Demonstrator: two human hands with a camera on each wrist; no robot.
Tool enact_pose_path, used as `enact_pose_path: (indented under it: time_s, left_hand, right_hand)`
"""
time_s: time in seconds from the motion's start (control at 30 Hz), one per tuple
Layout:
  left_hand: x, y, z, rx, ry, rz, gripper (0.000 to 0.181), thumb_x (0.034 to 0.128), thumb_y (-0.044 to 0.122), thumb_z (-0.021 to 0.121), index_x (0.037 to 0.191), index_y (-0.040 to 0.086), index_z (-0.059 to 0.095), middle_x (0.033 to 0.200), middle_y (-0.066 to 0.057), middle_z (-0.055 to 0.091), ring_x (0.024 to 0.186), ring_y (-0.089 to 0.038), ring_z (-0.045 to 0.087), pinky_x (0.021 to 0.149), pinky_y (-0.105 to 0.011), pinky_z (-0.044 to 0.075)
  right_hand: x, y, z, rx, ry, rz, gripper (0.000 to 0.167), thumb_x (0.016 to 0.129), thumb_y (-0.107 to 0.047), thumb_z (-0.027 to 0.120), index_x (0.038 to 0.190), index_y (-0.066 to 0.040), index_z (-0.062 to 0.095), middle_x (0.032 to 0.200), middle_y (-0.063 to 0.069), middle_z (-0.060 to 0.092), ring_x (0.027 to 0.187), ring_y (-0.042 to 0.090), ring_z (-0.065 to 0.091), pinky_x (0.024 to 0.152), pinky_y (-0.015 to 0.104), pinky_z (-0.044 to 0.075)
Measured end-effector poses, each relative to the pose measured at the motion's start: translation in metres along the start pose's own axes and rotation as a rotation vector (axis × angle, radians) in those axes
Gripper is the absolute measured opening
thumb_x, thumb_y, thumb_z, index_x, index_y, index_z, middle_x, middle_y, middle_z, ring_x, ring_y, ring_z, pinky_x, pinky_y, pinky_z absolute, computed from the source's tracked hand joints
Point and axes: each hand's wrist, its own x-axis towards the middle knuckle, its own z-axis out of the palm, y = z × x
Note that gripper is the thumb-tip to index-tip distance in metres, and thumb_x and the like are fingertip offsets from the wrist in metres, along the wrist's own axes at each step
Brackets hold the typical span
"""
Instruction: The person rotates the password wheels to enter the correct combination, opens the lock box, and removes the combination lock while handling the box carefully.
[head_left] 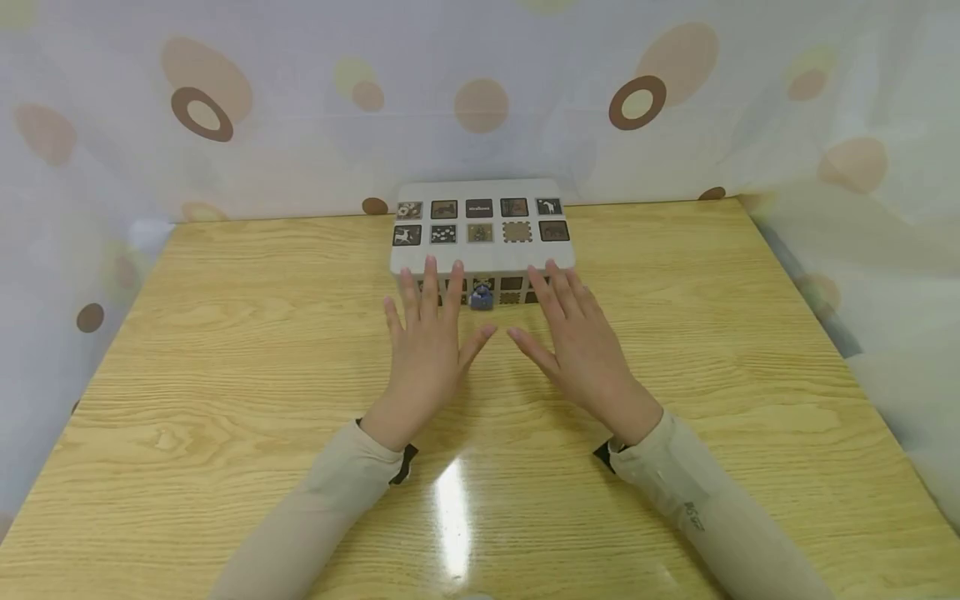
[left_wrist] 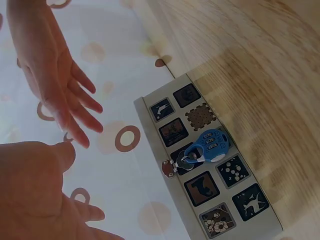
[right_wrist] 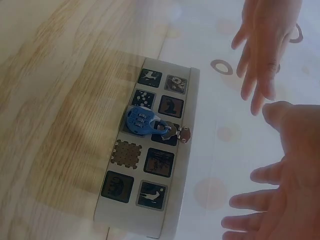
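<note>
A white lidded box [head_left: 480, 254] printed with dark picture squares sits at the back of the table. From the metal clasp [left_wrist: 180, 162] on its front hangs a blue combination padlock [left_wrist: 212, 145], whose number dials show in both wrist views. My left hand [head_left: 427, 358] spreads its fingers before the box's left half, palm down. On the other side my right hand [head_left: 588, 354] is held likewise, fingers spread toward the right half. The thumbs point at each other with a gap between them. Neither hand holds anything; in the wrist views both appear apart from the box.
The wood-grain table [head_left: 262, 350] extends to both sides of the box. Behind and beside it hangs a pale curtain [head_left: 420, 75] with brown and beige circles. A bright light reflection lies on the tabletop between the forearms.
</note>
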Motion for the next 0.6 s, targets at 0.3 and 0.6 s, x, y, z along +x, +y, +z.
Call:
enact_pose_path:
  time_s: [0.3, 0.6]
  left_hand:
    - [0.0012, -0.0025, 0.0017, -0.104, 0.121, 0.061, 0.074, 0.0998, 0.048, 0.043, 0.155, 0.01, 0.009, 0.16, -0.017, 0.003, 0.144, -0.044, 0.002, 0.115, -0.065, 0.012]
    - [0.0045, -0.0035, 0.0024, -0.156, 0.178, 0.072, 0.067, 0.1017, 0.046, 0.038, 0.154, 0.01, 0.016, 0.159, -0.016, 0.014, 0.143, -0.044, 0.011, 0.115, -0.061, 0.018]
  right_hand:
    - [0.003, 0.0002, 0.0014, 0.056, 0.074, -0.044, 0.071, 0.099, -0.036, 0.053, 0.151, 0.0, 0.02, 0.154, 0.023, 0.024, 0.14, 0.04, 0.025, 0.119, 0.049, 0.02]
    - [0.0077, 0.0006, 0.0051, 0.073, 0.109, -0.079, 0.07, 0.098, -0.033, 0.054, 0.15, 0.002, 0.023, 0.152, 0.024, 0.028, 0.139, 0.039, 0.027, 0.12, 0.047, 0.018]
